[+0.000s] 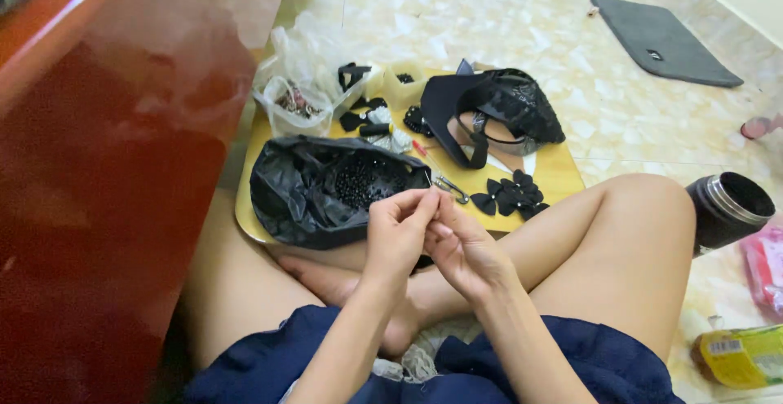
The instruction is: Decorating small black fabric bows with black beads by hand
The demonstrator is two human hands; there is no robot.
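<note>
My left hand point(397, 229) and my right hand point(458, 247) meet fingertip to fingertip above my crossed legs, pinching something too small to make out. Just beyond them a black plastic bag point(303, 196) lies open with small black beads point(363, 181) inside. The bag rests on a low yellow wooden tray point(563, 174). A small metal tool point(450, 185) lies on the tray right past my fingertips. Black fabric flowers point(510, 195) sit to the right of it.
At the tray's back are clear plastic bags point(295, 94) of small parts, black and white trims point(377, 120) and a black lace piece point(497, 110). A red cabinet point(98, 167) stands left. On the floor are a dark steel cup point(728, 207), a yellow packet point(742, 357) and a grey mat point(662, 41).
</note>
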